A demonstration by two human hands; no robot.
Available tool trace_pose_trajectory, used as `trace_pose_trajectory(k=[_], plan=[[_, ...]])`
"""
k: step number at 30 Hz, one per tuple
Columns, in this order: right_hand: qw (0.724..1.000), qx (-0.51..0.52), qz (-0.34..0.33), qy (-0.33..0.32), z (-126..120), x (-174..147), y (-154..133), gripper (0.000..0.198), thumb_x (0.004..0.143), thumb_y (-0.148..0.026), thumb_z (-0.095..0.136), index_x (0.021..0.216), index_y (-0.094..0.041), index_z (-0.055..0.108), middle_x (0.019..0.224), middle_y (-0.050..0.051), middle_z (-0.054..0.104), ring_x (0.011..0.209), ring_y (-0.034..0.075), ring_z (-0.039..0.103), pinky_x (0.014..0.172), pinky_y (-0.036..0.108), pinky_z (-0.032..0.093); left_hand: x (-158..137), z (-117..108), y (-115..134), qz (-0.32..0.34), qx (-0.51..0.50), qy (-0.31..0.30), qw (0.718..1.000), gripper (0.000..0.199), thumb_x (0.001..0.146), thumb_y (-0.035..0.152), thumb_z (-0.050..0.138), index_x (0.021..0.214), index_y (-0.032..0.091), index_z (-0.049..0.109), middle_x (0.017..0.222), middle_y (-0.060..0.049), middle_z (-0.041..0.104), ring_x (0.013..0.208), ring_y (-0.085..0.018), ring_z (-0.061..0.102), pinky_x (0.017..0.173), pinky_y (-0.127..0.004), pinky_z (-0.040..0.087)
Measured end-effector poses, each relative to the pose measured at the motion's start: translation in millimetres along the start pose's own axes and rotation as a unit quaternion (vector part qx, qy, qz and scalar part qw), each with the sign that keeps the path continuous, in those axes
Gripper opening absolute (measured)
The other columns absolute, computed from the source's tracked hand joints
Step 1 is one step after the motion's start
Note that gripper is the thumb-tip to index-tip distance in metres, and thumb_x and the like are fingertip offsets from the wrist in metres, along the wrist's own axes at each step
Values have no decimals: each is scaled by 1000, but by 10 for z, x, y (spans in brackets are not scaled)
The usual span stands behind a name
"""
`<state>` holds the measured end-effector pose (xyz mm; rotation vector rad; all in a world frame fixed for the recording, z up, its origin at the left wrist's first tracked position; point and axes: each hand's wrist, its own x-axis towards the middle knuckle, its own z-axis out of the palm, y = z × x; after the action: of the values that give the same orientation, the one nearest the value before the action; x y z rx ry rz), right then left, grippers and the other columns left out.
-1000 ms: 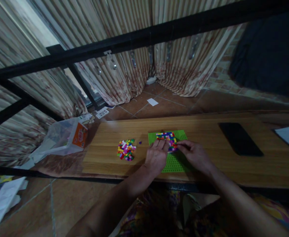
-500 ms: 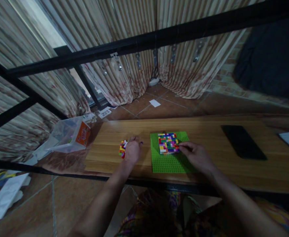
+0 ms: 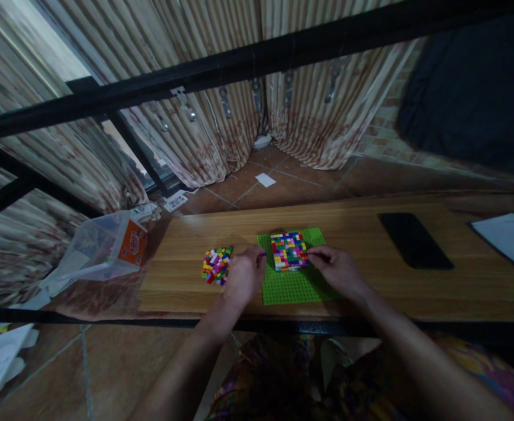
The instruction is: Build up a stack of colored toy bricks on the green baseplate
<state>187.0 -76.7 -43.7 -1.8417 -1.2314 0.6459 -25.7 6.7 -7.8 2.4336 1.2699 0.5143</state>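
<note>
A square block of multicoloured toy building bricks stands on a green studded baseplate. My right hand is closed, with thumb and forefinger pinched at the block's right edge. Just left of the block, my left hand pinches a small dark purple toy brick over the plate's left side. A heap of loose toy bricks lies on the wooden table to the left of that hand, which hides part of its right side.
A black flat slab lies on the wooden table at right, with white paper beyond it. On the left stands a clear plastic box with an orange label. A dark metal bar crosses above the table.
My left hand has moved right from the loose heap to the baseplate, carrying the purple brick, and more of the heap shows. My right hand stays at the block's edge. The view has shifted slightly.
</note>
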Motion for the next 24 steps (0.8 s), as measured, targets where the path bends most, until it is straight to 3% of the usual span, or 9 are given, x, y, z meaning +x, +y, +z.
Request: trace_pose_trajectory(k=[3,7,14,24], plan=[[1000,2,-1,-3,1,-1,-6,22,82,-34,55,89,-22,72,86,4,75,79,21,68,74,33,50,22,34,158,3,-71,1,997,14,86,17,52,90,21,66,80,0,72,71,-13,65,67,-23,47],[1000,2,-13,-6,-1,-2,6,20,82,-33,57,90,-23,72,87,4,75,81,22,69,77,35,50,101,59,280,22,-95,-1,995,14,83,14,55,84,20,67,81,0,72,72,-13,66,70,-23,48],[1000,10,-4,2,10,6,-2,19,81,-31,58,89,-22,72,87,4,76,80,21,69,76,35,51,163,108,329,42,-83,6,996,18,85,13,54,89,21,69,92,-2,72,85,-14,67,81,-25,50],[1000,7,-2,-7,-7,-12,-57,22,81,-32,55,90,-21,71,85,5,75,76,21,68,71,33,50,208,162,364,52,0,-4,999,18,85,13,53,96,21,65,94,-3,70,84,-16,65,80,-28,50]])
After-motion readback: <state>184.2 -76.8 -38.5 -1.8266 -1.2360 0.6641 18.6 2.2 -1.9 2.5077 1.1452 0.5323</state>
